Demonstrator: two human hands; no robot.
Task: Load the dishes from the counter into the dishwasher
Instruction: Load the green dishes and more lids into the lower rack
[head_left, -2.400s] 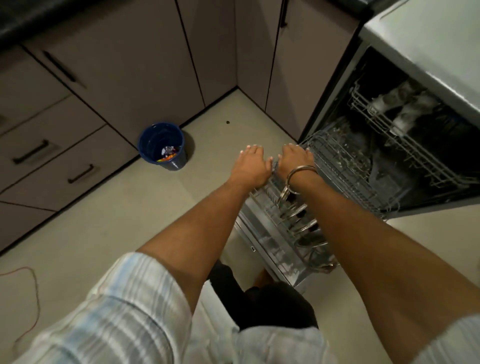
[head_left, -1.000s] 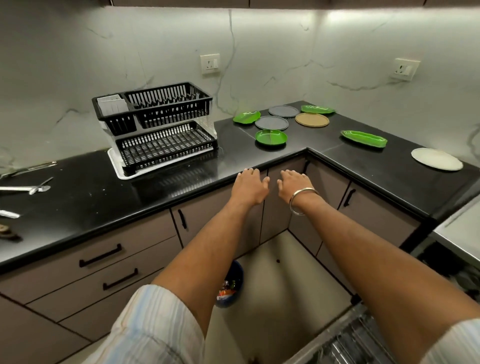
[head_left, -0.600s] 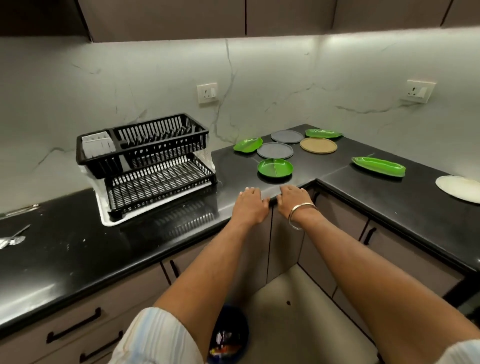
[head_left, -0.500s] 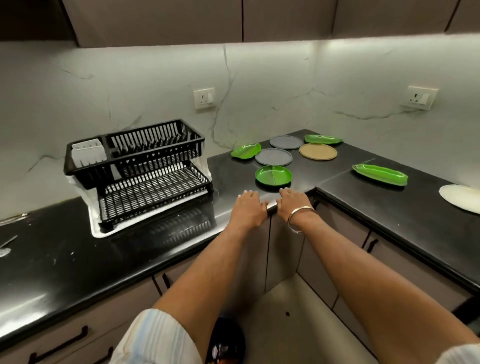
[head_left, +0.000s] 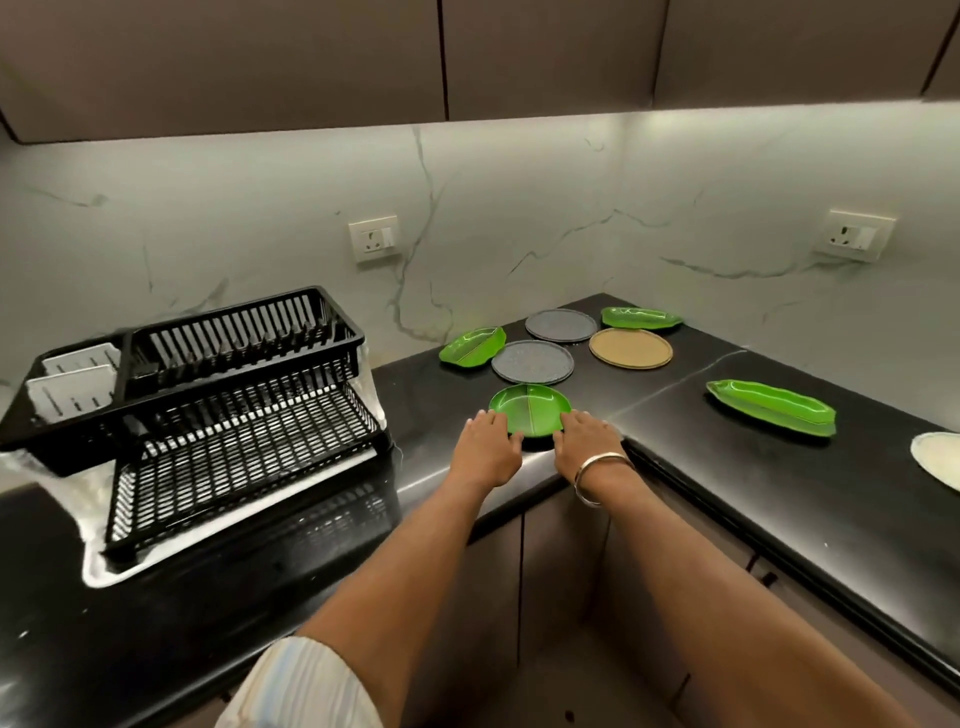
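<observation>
Both hands at the green plate (head_left: 529, 412)
Left hand (head_left: 488, 449) and right hand (head_left: 587, 446) lie flat, fingers straight, touching the plate's near rim on the counter (head_left: 727, 467); neither grips it.

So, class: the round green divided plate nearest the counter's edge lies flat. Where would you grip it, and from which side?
Grip the round green plate by its raised rim at the left and right edges, coming from the near side. It lies flat, and the left hand and right hand already flank it there.

Both hands, left (head_left: 487, 448) and right (head_left: 586, 442), touch the round green plate's (head_left: 530, 409) near rim on the black table (head_left: 779, 467).
</observation>
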